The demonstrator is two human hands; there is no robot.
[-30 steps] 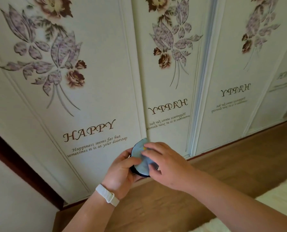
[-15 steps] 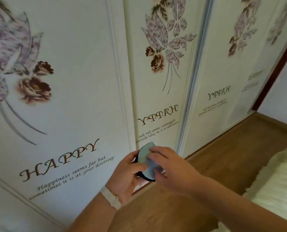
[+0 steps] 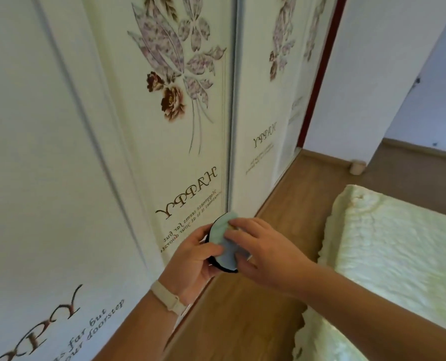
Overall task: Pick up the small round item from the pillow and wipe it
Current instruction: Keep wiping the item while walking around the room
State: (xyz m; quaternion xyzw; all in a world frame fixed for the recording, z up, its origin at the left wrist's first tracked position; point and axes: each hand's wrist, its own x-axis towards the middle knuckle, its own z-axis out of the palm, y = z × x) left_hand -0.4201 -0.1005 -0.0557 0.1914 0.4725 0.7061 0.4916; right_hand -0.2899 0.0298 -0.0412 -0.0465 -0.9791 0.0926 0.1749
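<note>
A small round black item point(image 3: 215, 261) is gripped at its edge by my left hand point(image 3: 190, 259), which wears a pale wristband. Only its dark rim shows. A light blue cloth point(image 3: 223, 239) lies over its face, pressed down by the fingers of my right hand point(image 3: 266, 254). Both hands are held in front of the wardrobe, low in the middle of the view. No pillow is in view.
Cream sliding wardrobe doors point(image 3: 86, 152) with flower prints fill the left and middle. A wooden floor point(image 3: 242, 321) runs between them and a fluffy pale bed cover point(image 3: 399, 256) at the right. A small beige object point(image 3: 357, 166) sits by the far wall.
The view has swung to the right, bringing the bed cover and far wall into sight. My hands keep the item and cloth together, with the right fingers shifting slightly over the cloth.
</note>
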